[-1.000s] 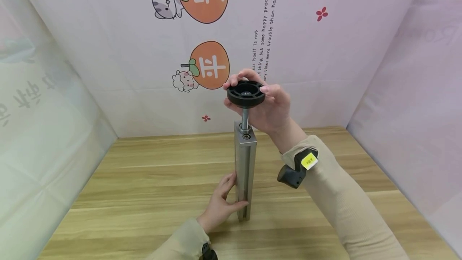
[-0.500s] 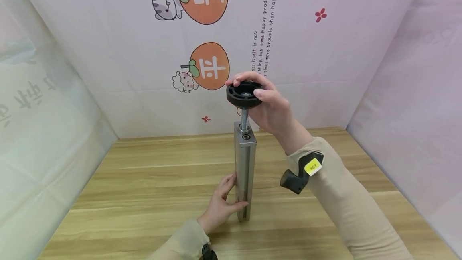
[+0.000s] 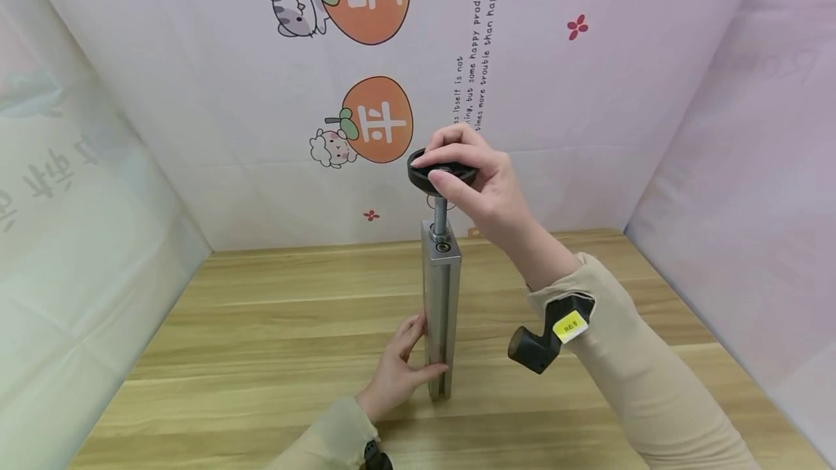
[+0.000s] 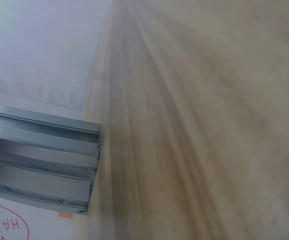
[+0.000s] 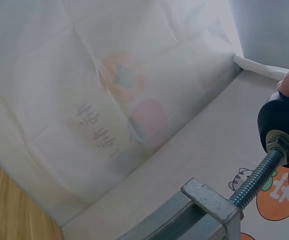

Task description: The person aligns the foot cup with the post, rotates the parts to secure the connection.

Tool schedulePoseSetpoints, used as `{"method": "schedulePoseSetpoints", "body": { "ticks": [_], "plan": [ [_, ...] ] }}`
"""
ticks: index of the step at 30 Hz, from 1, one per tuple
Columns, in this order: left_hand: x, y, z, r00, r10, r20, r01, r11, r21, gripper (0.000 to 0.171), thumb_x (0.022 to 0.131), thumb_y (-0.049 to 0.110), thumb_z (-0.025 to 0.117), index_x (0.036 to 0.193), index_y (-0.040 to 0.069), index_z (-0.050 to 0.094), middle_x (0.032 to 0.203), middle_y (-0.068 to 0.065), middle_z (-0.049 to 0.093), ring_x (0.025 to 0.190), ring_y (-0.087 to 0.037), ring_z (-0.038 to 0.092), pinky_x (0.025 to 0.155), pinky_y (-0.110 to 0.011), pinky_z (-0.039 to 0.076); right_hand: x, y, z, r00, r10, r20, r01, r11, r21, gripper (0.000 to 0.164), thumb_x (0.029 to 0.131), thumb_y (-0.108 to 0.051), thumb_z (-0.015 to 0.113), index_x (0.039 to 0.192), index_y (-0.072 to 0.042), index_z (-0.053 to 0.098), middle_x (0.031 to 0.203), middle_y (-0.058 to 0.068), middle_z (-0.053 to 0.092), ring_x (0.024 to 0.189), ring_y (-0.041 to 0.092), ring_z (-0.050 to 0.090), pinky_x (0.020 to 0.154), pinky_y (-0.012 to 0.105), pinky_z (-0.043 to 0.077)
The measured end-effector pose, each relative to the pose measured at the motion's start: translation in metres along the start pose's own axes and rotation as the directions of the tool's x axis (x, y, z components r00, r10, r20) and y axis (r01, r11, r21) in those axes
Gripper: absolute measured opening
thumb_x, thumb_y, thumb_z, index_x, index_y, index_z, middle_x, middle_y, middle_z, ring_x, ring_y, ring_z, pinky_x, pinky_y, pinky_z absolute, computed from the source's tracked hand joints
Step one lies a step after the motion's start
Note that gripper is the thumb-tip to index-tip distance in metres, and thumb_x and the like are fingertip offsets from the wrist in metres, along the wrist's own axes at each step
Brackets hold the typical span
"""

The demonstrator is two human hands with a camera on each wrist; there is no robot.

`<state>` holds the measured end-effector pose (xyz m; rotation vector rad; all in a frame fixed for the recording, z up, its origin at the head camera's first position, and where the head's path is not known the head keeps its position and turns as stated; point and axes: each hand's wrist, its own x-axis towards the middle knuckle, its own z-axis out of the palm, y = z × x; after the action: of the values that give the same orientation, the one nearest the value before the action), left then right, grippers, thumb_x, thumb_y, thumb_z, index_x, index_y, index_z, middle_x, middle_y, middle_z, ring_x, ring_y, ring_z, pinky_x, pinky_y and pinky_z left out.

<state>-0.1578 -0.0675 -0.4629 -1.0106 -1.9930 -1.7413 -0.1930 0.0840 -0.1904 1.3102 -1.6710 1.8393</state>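
Note:
A grey metal aluminium profile (image 3: 440,296) stands upright on the wooden table. My left hand (image 3: 393,376) grips it low down, thumb across the near side and fingers behind. Its grooved lower end shows in the left wrist view, where the profile (image 4: 39,162) meets the wood. From the end plate (image 5: 212,199) on top rises a threaded rod (image 5: 258,179) with a nut (image 3: 440,236) at its base. The rod carries a black round levelling foot (image 3: 423,180). My right hand (image 3: 488,191) grips this foot, thumb and fingers over its rim, partly hiding its hollow top.
Printed white cloth walls (image 3: 261,194) enclose the wooden table (image 3: 274,325) at the back and both sides. Black wrist cameras sit on both sleeves; the right camera (image 3: 538,347) juts out beside the profile.
My right hand has turned round the levelling foot; its thumb has swung leftward across the near rim and the wrist has lowered. My left hand and the profile stay put.

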Motion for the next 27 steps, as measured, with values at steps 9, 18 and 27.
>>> {"method": "schedulePoseSetpoints", "body": {
  "ticks": [9, 18, 27],
  "plan": [
    [0.0005, -0.0008, 0.0013, 1.000, 0.007, 0.003, -0.007, 1.000, -0.007, 0.091, 0.077, -0.007, 0.072, 0.150, 0.018, 0.023, 0.139, 0.001, 0.040, 0.120, -0.002, 0.040, 0.106, -0.018, 0.036, -0.0034, -0.0034, 0.0006, 0.995, -0.099, -0.025, 0.081, 0.914, -0.399, 0.018, 0.081, -0.007, 0.064, 0.094, 0.003, 0.072, 0.102, 0.011, 0.055, 0.102, 0.016, 0.041, 0.079, 0.027, 0.042],
    [0.0018, 0.0022, -0.0003, 0.999, -0.042, 0.007, 0.042, 0.999, -0.026, 0.086, 0.078, -0.005, 0.072, 0.149, 0.013, 0.027, 0.136, -0.013, 0.041, 0.120, -0.003, 0.041, 0.107, -0.017, 0.035, -0.0054, -0.0056, 0.0021, 0.971, -0.237, 0.014, 0.198, 0.778, -0.597, 0.021, 0.080, -0.013, 0.068, 0.097, -0.001, 0.073, 0.101, 0.017, 0.056, 0.095, 0.030, 0.041, 0.075, 0.030, 0.035],
    [0.0045, 0.0070, -0.0064, 1.000, -0.014, -0.015, 0.013, 0.998, -0.065, 0.080, 0.077, -0.010, 0.071, 0.145, 0.007, 0.033, 0.133, -0.009, 0.047, 0.118, -0.004, 0.049, 0.104, -0.021, 0.040, -0.0070, -0.0088, -0.0012, 0.975, -0.219, 0.044, 0.201, 0.774, -0.600, 0.024, 0.080, -0.011, 0.068, 0.101, 0.000, 0.071, 0.103, 0.018, 0.055, 0.098, 0.031, 0.042, 0.080, 0.032, 0.036]
  ]
}}
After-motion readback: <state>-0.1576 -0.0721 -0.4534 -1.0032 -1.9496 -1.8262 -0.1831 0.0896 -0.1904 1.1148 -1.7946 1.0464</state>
